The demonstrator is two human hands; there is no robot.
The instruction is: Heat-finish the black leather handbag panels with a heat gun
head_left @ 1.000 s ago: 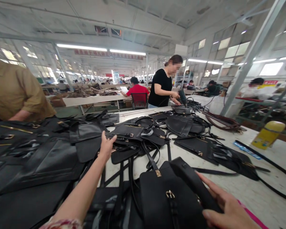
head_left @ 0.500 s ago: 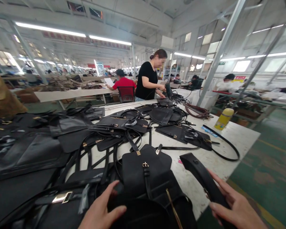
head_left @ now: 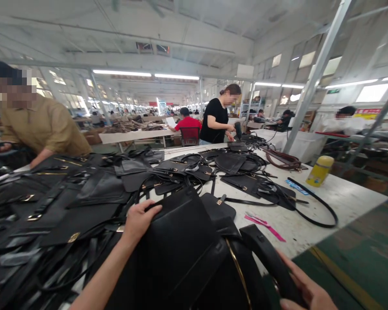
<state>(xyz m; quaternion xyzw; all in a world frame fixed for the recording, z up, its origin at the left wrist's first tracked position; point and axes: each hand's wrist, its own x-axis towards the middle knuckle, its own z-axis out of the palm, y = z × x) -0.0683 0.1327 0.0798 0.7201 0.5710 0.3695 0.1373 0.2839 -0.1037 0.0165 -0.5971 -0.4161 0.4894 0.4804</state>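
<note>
My left hand (head_left: 140,224) grips the upper edge of a black leather-like bag (head_left: 177,228), thumb on the near face and fingers behind the edge. A gold-coloured zip (head_left: 237,269) runs down the bag's right part. At the lower right, my right hand (head_left: 305,282) is wrapped round a thick, curved black tool (head_left: 261,245) whose blunt end points up and left. The tool is close to the bag's right side; its exact kind is not clear. Behind the bag lies a black flap (head_left: 218,206) with a gold-coloured fitting.
Black bags (head_left: 97,189) with straps and buckles cover the table's left and middle. A bright pink slender tool (head_left: 268,226), a black strap (head_left: 326,221) and a yellow bottle (head_left: 320,171) are on the right. One person (head_left: 216,120) works across the table, another (head_left: 42,116) at left.
My left hand has closed on the bag's edge and raised it, showing a broad plain panel. The view has turned left, bringing a person in tan into sight. My right hand still holds the tool.
</note>
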